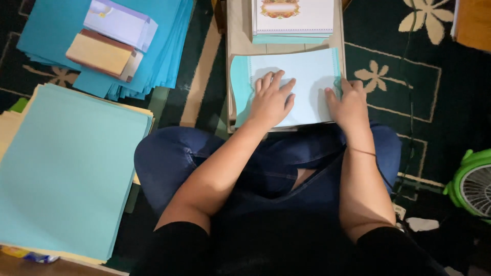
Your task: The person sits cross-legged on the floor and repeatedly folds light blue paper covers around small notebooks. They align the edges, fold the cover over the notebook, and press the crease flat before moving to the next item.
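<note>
A pale blue sheet of paper (307, 71) with a teal border lies on a small beige board (235, 30) in front of my knees. My left hand (271, 99) presses flat on the sheet's left half, fingers spread. At the sheet's right edge, my right hand (350, 105) rests with its fingers curled onto the paper. Behind the sheet sits a stack of white cards (294, 18) with an ornate printed frame.
A large pile of teal sheets (66, 168) lies at my left. Farther back left is a fanned stack of blue sheets (169, 46) with two paper packs (110, 43) on top. A green fan (473, 181) stands at the right on the dark patterned carpet (440, 97).
</note>
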